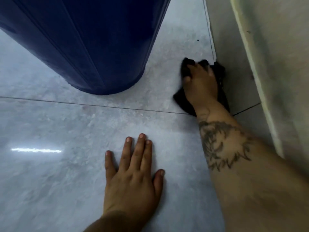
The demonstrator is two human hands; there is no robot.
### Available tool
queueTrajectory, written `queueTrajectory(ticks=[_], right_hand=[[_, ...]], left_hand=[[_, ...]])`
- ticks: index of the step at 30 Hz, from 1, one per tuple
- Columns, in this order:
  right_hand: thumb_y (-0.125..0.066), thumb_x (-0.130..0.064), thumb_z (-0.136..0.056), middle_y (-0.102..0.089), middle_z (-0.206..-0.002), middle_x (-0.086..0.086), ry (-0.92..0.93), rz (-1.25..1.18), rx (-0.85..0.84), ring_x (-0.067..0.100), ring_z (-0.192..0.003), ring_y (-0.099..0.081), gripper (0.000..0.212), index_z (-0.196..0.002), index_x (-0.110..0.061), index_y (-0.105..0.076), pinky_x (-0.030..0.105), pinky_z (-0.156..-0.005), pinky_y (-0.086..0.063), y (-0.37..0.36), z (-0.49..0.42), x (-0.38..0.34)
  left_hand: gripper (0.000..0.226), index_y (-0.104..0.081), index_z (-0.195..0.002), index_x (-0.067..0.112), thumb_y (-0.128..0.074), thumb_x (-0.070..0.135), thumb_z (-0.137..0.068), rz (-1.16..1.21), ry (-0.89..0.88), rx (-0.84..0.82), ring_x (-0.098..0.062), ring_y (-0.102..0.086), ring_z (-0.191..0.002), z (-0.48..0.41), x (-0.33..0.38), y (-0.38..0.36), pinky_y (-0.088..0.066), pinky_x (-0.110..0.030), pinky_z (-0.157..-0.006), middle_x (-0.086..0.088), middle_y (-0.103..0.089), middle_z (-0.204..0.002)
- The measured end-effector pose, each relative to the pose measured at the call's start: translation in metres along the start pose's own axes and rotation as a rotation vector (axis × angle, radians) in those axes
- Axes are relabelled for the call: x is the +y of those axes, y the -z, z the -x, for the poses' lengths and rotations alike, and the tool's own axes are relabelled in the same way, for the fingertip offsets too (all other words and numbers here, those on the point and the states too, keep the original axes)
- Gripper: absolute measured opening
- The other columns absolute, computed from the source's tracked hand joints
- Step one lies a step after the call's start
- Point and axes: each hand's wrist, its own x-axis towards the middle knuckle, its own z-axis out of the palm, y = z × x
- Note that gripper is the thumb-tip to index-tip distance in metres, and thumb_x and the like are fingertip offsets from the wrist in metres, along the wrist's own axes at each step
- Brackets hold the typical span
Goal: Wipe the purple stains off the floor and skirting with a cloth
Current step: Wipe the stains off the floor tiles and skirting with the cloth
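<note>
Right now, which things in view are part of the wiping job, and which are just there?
Part of the job:
- dark cloth, bunched under the right hand
- tiled floor
- skirting, which the cloth touches
- faint purplish mark near the grout line

Just there:
- blue barrel
- left hand, flat on the floor
- wall

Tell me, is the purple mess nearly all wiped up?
Nearly, it seems. The pale floor tiles show no clear purple, only a faint pinkish smudge by the grout line. Right now the right hand presses a dark cloth where the floor meets the skirting; the left hand rests flat. That corner is hidden, so it may be unfinished.
</note>
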Motion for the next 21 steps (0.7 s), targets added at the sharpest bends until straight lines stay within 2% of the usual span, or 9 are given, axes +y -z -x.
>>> queueTrajectory(ticks=[3, 5, 7, 9, 11, 13, 16, 18, 21], right_hand=[[-0.044, -0.018, -0.089, -0.049, -0.147, 0.004, 0.366, -0.005, -0.097, 0.026, -0.139, -0.037, 0.050, -0.138, -0.017, -0.052, 0.037, -0.116, -0.025, -0.007, 0.013, -0.044], [-0.050, -0.023, -0.082, -0.056, -0.141, 0.005, 0.508, -0.065, -0.130, 0.029, -0.134, -0.043, 0.052, -0.133, -0.018, -0.058, 0.042, -0.114, -0.030, -0.006, 0.060, -0.059], [-0.052, -0.030, -0.079, -0.056, -0.141, -0.001, 0.434, -0.126, -0.157, 0.029, -0.135, -0.041, 0.050, -0.128, -0.026, -0.062, 0.044, -0.107, -0.037, -0.001, 0.118, -0.053], [-0.052, -0.028, -0.078, -0.056, -0.139, -0.007, 0.254, -0.116, -0.124, 0.028, -0.132, -0.043, 0.045, -0.122, -0.032, -0.063, 0.043, -0.095, -0.041, 0.010, 0.164, -0.030], [-0.052, -0.024, -0.079, -0.056, -0.136, -0.004, 0.063, 0.007, -0.138, 0.032, -0.123, -0.044, 0.040, -0.118, -0.029, -0.063, 0.044, -0.090, -0.045, 0.027, 0.179, -0.005], [-0.053, -0.025, -0.080, -0.054, -0.133, 0.003, -0.004, 0.159, -0.193, 0.035, -0.116, -0.043, 0.038, -0.117, -0.025, -0.061, 0.046, -0.088, -0.044, 0.042, 0.152, 0.010], [-0.053, -0.026, -0.086, -0.046, -0.140, 0.009, 0.065, 0.540, -0.112, 0.038, -0.129, -0.035, 0.040, -0.126, -0.021, -0.059, 0.052, -0.098, -0.034, 0.058, 0.066, 0.019], [-0.037, -0.029, -0.097, -0.025, -0.158, 0.008, 0.024, 0.863, -0.170, 0.037, -0.147, -0.012, 0.052, -0.147, -0.015, -0.036, 0.063, -0.111, -0.018, 0.060, 0.019, 0.025], [-0.025, -0.041, -0.101, -0.003, -0.164, 0.008, -0.027, 1.152, -0.212, 0.039, -0.149, 0.008, 0.064, -0.154, -0.011, -0.006, 0.066, -0.116, 0.002, 0.039, 0.010, 0.035]], left_hand=[[0.072, -0.043, -0.146, 0.013, -0.038, 0.054, -0.087, -0.021, -0.006, -0.009, -0.028, -0.029, -0.143, 0.001, 0.000, -0.001, -0.015, -0.061, -0.108, -0.002, -0.032, -0.157], [0.072, -0.041, -0.146, 0.013, -0.037, 0.054, -0.087, -0.033, 0.003, -0.025, -0.027, -0.029, -0.143, 0.000, -0.002, -0.002, -0.016, -0.062, -0.109, -0.002, -0.030, -0.157], [0.072, -0.039, -0.147, 0.012, -0.034, 0.054, -0.089, -0.045, 0.009, -0.052, -0.026, -0.028, -0.144, 0.000, -0.001, -0.002, -0.016, -0.061, -0.110, -0.002, -0.028, -0.157], [0.071, -0.037, -0.148, 0.013, -0.032, 0.055, -0.091, -0.039, 0.011, -0.073, -0.026, -0.025, -0.145, 0.002, -0.002, 0.000, -0.016, -0.059, -0.111, -0.002, -0.026, -0.158], [0.072, -0.037, -0.149, 0.012, -0.033, 0.054, -0.090, -0.009, -0.001, -0.083, -0.025, -0.024, -0.145, 0.004, -0.001, 0.001, -0.017, -0.061, -0.111, -0.002, -0.026, -0.159], [0.072, -0.035, -0.149, 0.012, -0.033, 0.053, -0.091, 0.002, -0.007, -0.105, -0.025, -0.022, -0.146, 0.004, 0.001, 0.004, -0.017, -0.063, -0.111, -0.002, -0.024, -0.159], [0.073, -0.025, -0.153, 0.016, -0.024, 0.056, -0.092, 0.010, 0.010, -0.128, -0.021, -0.012, -0.149, -0.001, 0.006, 0.009, -0.007, -0.058, -0.115, 0.002, -0.012, -0.161], [0.073, -0.015, -0.154, 0.020, -0.018, 0.057, -0.092, 0.011, 0.014, -0.126, -0.019, -0.003, -0.149, -0.002, 0.007, 0.012, 0.000, -0.054, -0.116, 0.005, -0.003, -0.161], [0.072, 0.007, -0.152, 0.026, -0.006, 0.060, -0.090, -0.002, 0.023, -0.148, -0.015, 0.015, -0.147, -0.001, 0.004, 0.008, 0.010, -0.053, -0.116, 0.009, 0.017, -0.159]])
